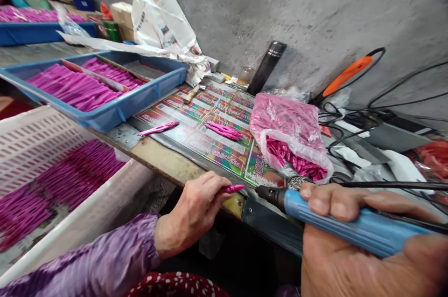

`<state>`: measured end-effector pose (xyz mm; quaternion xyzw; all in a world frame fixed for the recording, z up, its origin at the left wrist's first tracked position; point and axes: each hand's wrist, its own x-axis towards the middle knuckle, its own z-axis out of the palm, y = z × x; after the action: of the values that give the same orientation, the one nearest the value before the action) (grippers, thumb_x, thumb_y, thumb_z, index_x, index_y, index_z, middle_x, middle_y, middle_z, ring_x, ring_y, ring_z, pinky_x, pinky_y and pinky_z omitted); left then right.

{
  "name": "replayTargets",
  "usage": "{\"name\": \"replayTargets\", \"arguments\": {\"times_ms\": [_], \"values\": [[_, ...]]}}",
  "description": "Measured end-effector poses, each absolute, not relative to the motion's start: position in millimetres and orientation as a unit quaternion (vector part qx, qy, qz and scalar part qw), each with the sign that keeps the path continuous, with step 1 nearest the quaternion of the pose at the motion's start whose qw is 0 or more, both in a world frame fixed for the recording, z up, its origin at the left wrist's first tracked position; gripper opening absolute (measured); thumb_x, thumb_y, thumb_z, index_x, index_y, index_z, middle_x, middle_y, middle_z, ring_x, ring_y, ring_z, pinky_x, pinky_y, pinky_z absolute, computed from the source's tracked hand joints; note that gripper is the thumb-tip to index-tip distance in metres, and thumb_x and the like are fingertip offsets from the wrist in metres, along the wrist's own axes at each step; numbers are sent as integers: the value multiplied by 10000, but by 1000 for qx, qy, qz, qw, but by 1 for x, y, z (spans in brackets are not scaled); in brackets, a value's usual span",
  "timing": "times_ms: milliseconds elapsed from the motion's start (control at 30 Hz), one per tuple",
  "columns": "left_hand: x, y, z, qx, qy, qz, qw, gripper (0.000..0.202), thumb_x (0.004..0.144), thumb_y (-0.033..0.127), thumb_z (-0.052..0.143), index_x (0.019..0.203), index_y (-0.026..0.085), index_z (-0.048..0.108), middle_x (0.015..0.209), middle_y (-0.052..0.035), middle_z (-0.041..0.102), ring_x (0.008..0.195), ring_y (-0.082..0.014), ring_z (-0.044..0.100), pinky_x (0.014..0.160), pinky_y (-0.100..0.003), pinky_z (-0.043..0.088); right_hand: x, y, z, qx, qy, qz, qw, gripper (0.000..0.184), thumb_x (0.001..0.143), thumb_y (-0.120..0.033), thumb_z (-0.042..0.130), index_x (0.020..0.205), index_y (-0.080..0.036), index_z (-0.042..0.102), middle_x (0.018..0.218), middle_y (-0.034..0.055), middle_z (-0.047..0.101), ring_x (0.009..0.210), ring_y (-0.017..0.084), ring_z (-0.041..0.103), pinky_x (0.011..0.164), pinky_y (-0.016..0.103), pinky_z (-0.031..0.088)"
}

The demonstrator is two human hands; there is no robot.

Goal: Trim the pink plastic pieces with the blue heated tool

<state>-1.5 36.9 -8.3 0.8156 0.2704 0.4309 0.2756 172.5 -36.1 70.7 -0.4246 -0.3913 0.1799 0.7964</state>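
My left hand (196, 210) is closed around pink tweezers (234, 188), whose pointed end sticks out to the right past my fingertips. The rest of them is hidden in my fingers. In my right hand (336, 241) lies a blue corded power tool (336, 222) with a black nose and a thin bit; its exact kind is unclear. The bit points left, very close to the end of the tweezers; I cannot tell whether they touch. On the printed mat (210, 148) beyond lie a single pair of pink tweezers (159, 128) and a small bunch (224, 131).
A plastic bag of pink tweezers (287, 120) lies right of the mat, beside a ball of metal wool (297, 182). Blue tray (108, 117) and white basket (84, 222) hold many more. An orange-handled tool (348, 75) and black cables (395, 106) occupy the right.
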Motion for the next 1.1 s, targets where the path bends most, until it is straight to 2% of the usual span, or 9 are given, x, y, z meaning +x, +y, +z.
{"name": "replayTargets", "arguments": {"times_ms": [167, 267, 367, 467, 667, 833, 1100], "values": [[-9, 19, 9, 604, 361, 314, 637, 221, 923, 338, 611, 943, 136, 698, 659, 8, 609, 563, -90, 502, 513, -187, 382, 162, -41, 76, -428, -422, 199, 774, 340, 872, -577, 699, 847, -247, 617, 660, -47, 534, 630, 151, 514, 736, 377, 497], [-13, 13, 9, 478, 387, 259, 744, 356, 817, 468, 691, 921, 130, 657, 632, 12, 602, 472, -66, 460, 418, -164, 307, 157, -41, 77, -430, -437, 211, 761, 331, 875, -564, 696, 829, -246, 617, 649, -48, 556, 606, 156, 529, 736, 394, 502], [-15, 8, 4, 421, 423, 254, 761, 441, 727, 534, 749, 893, 145, 623, 621, 13, 612, 417, -66, 473, 352, -154, 257, 154, -39, 77, -429, -453, 218, 751, 293, 864, -532, 707, 839, -252, 627, 644, -53, 572, 601, 159, 543, 742, 398, 506], [-14, 3, -1, 382, 440, 261, 770, 467, 696, 546, 767, 906, 159, 608, 606, 19, 620, 379, -66, 459, 321, -152, 234, 151, -37, 76, -417, -473, 224, 743, 306, 846, -544, 719, 845, -249, 641, 630, -54, 575, 585, 152, 540, 694, 372, 498], [-7, -1, -10, 309, 417, 273, 810, 408, 671, 462, 808, 858, 157, 613, 571, 15, 622, 376, -46, 431, 374, -155, 237, 147, -36, 75, -416, -482, 239, 733, 340, 844, -575, 725, 840, -247, 636, 622, -57, 571, 570, 147, 539, 672, 366, 495], [-5, -1, -9, 276, 408, 273, 827, 443, 607, 459, 854, 813, 142, 623, 535, 21, 598, 366, -30, 384, 389, -164, 212, 146, -36, 77, -413, -490, 248, 727, 334, 852, -570, 719, 826, -248, 635, 624, -58, 575, 563, 145, 537, 684, 371, 502], [-9, -1, -10, 259, 412, 295, 822, 455, 592, 452, 881, 802, 135, 632, 526, 14, 594, 390, -28, 386, 400, -160, 193, 138, -13, 63, -393, -481, 253, 742, 338, 854, -552, 717, 849, -231, 611, 651, -55, 575, 589, 144, 555, 704, 360, 504]]}}
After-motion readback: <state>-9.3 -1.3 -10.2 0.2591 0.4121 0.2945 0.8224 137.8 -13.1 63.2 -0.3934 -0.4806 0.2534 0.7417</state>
